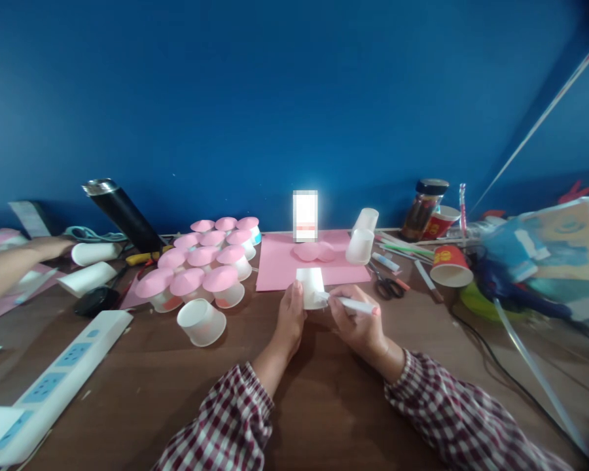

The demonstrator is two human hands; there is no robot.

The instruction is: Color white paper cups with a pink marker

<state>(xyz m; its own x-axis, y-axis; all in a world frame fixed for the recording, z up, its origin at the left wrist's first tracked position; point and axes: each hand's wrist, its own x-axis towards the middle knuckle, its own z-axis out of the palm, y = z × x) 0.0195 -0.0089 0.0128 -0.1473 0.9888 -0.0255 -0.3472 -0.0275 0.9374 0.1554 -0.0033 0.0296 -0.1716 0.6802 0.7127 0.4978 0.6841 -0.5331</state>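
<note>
Two hands at work on one small white cup at the middle of the tabletop.

We hold the white cup (312, 287) upside down just above the tabletop (142, 386), near the pink sheet (279, 265); our left hand (290, 320) has its grip clamped on the cup's side, and our right hand (357, 322) has its grip closed round a white pen (354, 304) whose tip touches the cup. Left of us stand many pink-topped cups (203, 265), with a bare cup (202, 322) on its side nearer. Scissors (387, 286) lie just right of the sheet. At the far left another person's arm (10, 265) rests on the tabletop.
</note>
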